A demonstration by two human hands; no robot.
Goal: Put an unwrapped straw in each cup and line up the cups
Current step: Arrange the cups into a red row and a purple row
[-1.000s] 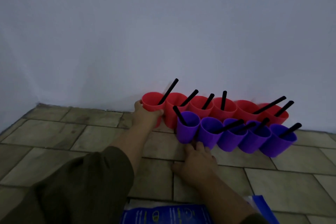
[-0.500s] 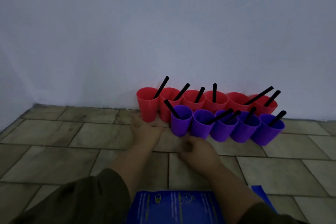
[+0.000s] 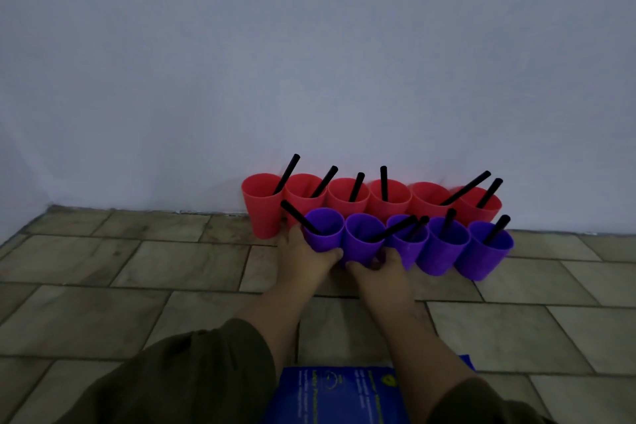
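Several red cups point(image 3: 261, 206) stand in a row against the wall, each holding a black straw point(image 3: 287, 173). In front of them stands a row of several purple cups, also with black straws. My left hand point(image 3: 303, 260) grips the leftmost purple cup point(image 3: 323, 231), thumb on its front and fingers on its left side. My right hand point(image 3: 378, 272) holds the second purple cup point(image 3: 363, 239) low down, thumb on its front and fingers between it and the third purple cup point(image 3: 409, 244). Both cups stand on the floor.
The white wall point(image 3: 309, 62) runs right behind the red row. The tiled floor point(image 3: 120, 268) stretches to the left and right of the cups. A blue printed package point(image 3: 340, 392) lies between my forearms at the bottom edge.
My left hand let go of the leftmost red cup, came back to the floor, then moved up onto the leftmost purple cup. My right hand moved forward onto the second purple cup.
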